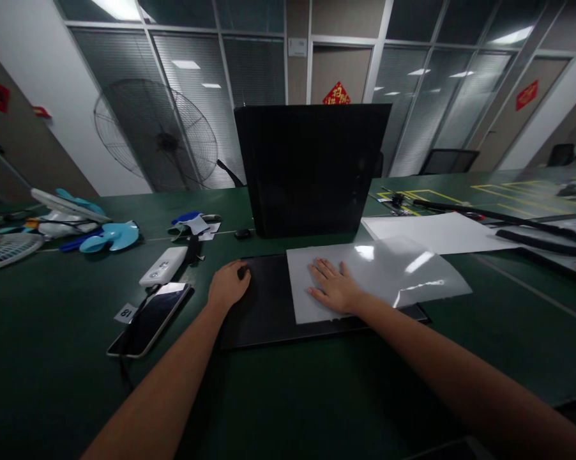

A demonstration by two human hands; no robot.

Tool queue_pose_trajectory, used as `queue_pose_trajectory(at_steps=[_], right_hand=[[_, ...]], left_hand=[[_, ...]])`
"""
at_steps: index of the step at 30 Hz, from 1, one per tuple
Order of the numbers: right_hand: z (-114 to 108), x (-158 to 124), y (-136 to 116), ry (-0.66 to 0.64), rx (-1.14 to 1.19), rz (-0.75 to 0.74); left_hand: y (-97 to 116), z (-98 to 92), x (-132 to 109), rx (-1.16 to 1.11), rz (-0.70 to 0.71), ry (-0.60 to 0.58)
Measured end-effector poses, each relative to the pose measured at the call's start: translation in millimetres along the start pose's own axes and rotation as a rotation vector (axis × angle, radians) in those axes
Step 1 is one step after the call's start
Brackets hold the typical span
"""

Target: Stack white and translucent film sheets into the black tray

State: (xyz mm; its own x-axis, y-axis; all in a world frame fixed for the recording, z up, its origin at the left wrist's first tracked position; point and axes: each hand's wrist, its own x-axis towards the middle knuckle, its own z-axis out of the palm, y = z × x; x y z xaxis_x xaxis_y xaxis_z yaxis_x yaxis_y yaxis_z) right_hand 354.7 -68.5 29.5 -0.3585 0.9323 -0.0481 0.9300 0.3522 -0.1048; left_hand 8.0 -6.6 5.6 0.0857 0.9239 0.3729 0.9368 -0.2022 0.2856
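A flat black panel [264, 313] lies on the green table in front of me. My left hand [228, 284] is at its left edge near the far corner, fingers curled round the edge and thumb bent inward. My right hand [334, 287] rests palm down with fingers spread on a glossy whitish plastic sheet [393, 271]. The sheet covers the right part of the panel and reaches past its right side, its right end bent and reflecting light. Behind both stands a large black upright panel [311, 172], tilted slightly.
To the left lie a smartphone [149, 319], a white device [163, 266] and a light-blue fan blade [110, 237]. A small black object [242, 234] sits by the upright panel. White paper [426, 231] and black strips [508, 219] lie to the right. A big wire-cage fan [166, 142] stands beyond the table.
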Motion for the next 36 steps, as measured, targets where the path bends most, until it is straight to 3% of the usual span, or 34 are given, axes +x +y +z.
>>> queue_pose_trajectory(at_steps=[11,17,32,36], right_hand=[[3,21,-76,0.017,0.105,0.045],[5,32,-112,0.012,0.156,-0.004],[9,25,-141,0.023,0.269,-0.059],[3,26,-138,0.034,0.316,-0.065]], left_hand=[[7,-4.6,0,-0.038,-0.007,-0.003],[2,-1.4,3,-0.044,-0.008,-0.020],[-5,4.8,6,-0.036,-0.025,-0.075],[-5,3.2,6,-0.040,-0.022,-0.086]])
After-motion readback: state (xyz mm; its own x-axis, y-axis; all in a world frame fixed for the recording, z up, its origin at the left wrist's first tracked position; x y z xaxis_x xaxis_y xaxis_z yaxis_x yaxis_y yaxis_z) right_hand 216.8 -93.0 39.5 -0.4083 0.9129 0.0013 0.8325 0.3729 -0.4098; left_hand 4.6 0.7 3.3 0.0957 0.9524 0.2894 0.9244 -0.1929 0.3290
